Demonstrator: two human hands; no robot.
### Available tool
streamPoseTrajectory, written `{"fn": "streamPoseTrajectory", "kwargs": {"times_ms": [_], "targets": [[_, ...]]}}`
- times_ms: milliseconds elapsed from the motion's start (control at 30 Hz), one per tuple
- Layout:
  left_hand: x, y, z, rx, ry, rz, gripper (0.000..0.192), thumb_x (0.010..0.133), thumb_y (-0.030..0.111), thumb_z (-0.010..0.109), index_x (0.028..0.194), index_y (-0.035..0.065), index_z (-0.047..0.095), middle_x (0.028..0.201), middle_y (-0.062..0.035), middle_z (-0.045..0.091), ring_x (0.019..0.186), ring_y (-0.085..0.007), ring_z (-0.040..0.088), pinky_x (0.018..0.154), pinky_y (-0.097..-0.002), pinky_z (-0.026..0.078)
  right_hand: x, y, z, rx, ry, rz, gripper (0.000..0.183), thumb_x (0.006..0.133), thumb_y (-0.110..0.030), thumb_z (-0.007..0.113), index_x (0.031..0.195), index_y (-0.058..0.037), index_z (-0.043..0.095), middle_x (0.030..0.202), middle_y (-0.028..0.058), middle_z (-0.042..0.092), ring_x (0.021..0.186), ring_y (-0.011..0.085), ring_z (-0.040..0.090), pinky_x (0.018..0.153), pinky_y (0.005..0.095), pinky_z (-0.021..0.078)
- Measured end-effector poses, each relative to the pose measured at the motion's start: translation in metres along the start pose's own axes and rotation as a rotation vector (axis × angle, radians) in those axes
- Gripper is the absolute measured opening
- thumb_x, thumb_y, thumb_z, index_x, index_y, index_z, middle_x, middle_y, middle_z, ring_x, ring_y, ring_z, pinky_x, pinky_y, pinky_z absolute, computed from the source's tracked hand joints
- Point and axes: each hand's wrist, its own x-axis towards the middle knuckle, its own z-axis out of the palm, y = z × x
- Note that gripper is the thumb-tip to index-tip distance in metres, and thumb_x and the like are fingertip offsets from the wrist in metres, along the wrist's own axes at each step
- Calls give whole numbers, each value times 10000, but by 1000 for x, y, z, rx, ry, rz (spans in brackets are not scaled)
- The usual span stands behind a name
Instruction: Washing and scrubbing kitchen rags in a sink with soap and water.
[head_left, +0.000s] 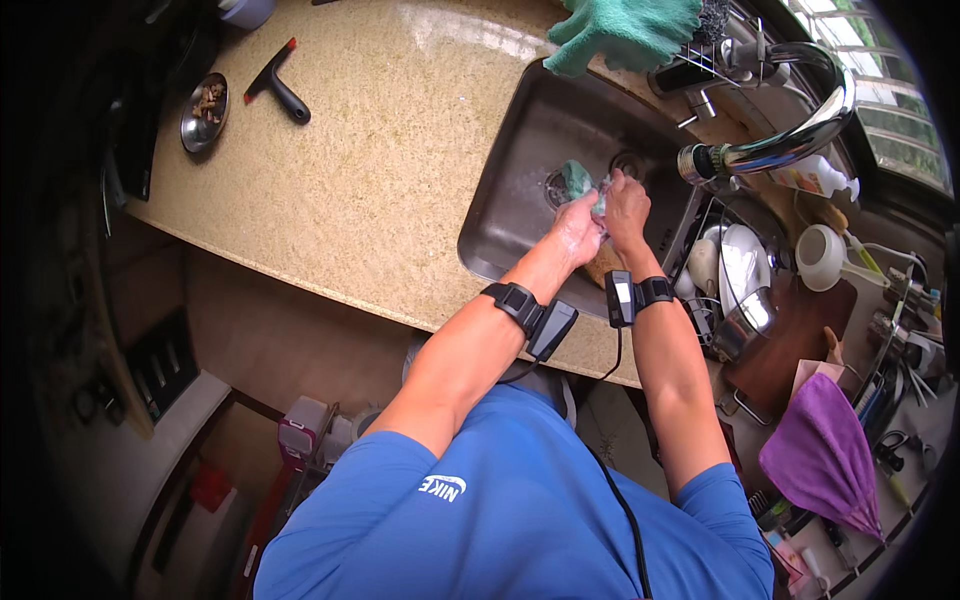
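Both hands are over the stainless steel sink (499, 217), gripping a wet green cloth (577, 178) between them. My left hand (579, 229) has soap suds on it and holds the cloth from the left. Close against it, my right hand (627, 206) closes on the cloth's right side. White foam shows where the fingers meet. One end of the cloth sticks up beyond the left thumb, beside the drain (556, 189). A tan-brown item (600, 267), too covered to identify, lies partly beneath my wrists.
A chrome faucet (780, 154) arches over the sink's right side. Another green cloth (626, 34) hangs at the back rim. A dish rack (701, 311) with bowls stands right. On the stone counter (375, 172) lie a black-handled squeegee (281, 90) and a metal bowl (196, 135) with food scraps.
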Motion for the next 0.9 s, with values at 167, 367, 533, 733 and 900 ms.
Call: {"fn": "streamPoseTrajectory", "kwargs": {"times_ms": [167,367,533,733,900], "targets": [[13,28,-9,72,127,-108,319,985,295,413,1164,48,508,1106,-90,596,999,-229,575,889,-396,458,-31,-34,-3,158,-123,107,479,920,-433,463,794,13,586,810,299,608,852,490,571,746,527,432],[-8,5,1,-1,-1,-4,305,954,339,488,1046,59,568,980,-82,638,873,-228,616,813,-394,496,-17,-4,-5,199,-53,235,279,892,-250,477,904,8,584,863,286,620,863,462,591,768,488,456],[15,20,-13,-13,149,32,300,939,290,531,1049,11,551,977,-111,628,873,-232,615,775,-350,522,-40,-31,-1,147,-139,-6,288,936,-257,444,913,-8,587,831,288,601,822,485,573,720,519,451],[20,8,-19,-89,41,80,263,952,247,505,1084,21,524,1033,-112,602,931,-235,598,833,-418,510,-15,-27,-3,103,-111,80,451,914,-405,502,797,19,603,806,307,598,820,485,572,727,517,438],[9,1,2,17,73,11,321,967,345,456,1038,40,529,969,-100,627,913,-235,612,844,-388,502,-13,14,-15,33,-161,263,299,895,-289,538,935,-6,627,826,236,648,790,388,631,698,432,483]]}}
